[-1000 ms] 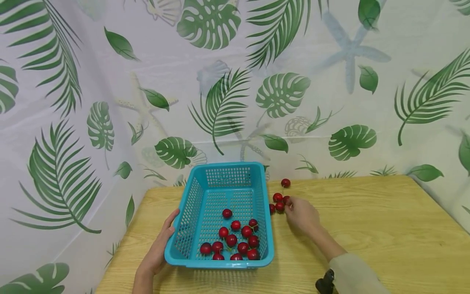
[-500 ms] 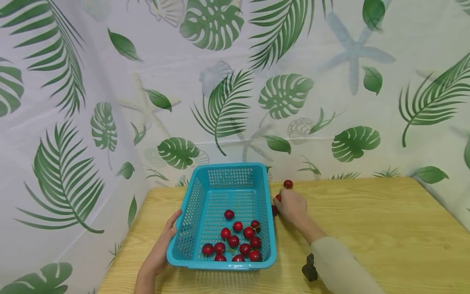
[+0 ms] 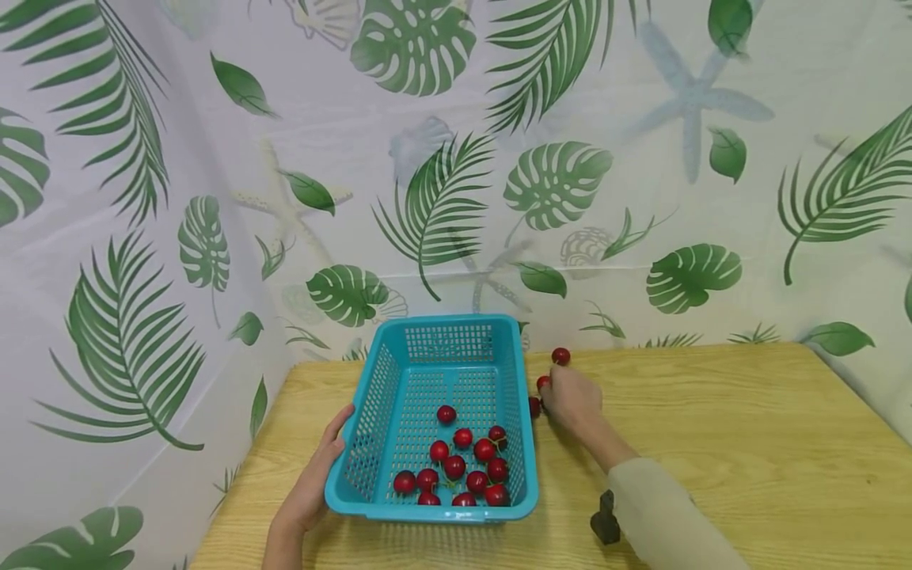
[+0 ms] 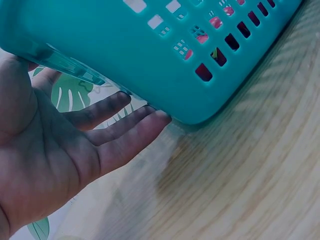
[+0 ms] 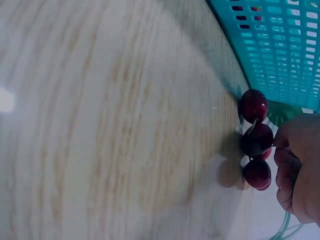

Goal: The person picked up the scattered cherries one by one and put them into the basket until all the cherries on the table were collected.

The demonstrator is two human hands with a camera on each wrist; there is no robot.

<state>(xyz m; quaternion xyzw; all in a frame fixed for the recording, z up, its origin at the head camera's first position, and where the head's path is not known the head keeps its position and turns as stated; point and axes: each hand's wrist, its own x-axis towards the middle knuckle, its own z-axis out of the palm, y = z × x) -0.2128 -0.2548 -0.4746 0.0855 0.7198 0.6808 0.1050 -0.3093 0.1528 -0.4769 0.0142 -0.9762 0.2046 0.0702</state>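
My left hand [image 3: 312,479] holds the blue plastic basket [image 3: 527,443] by its left side. In the left wrist view its outstretched fingertips touch the perforated wall below the rim, and part of the thumb is hidden. Several red cherries [image 3: 454,467] with stems lie in the near half of the basket. Just right of the basket, my right hand [image 3: 575,400] is down at a small group of cherries. Its thumb and curled index finger pinch at a dark cherry [image 5: 257,140], seemingly by the stem; the exact contact is partly hidden. Another cherry [image 3: 560,356] lies beyond the hand.
The wooden table [image 3: 741,443] extends to the right of the basket. A wall covering [image 3: 456,229] with leaf and starfish prints stands behind and to the left. A dark device [image 3: 606,518] sits at the right wrist beside a light sleeve [image 3: 670,514].
My right hand has shifted slightly left and farther away over the cherries, covering some of them. The left hand and the basket stay together; the whole view shifted a little.
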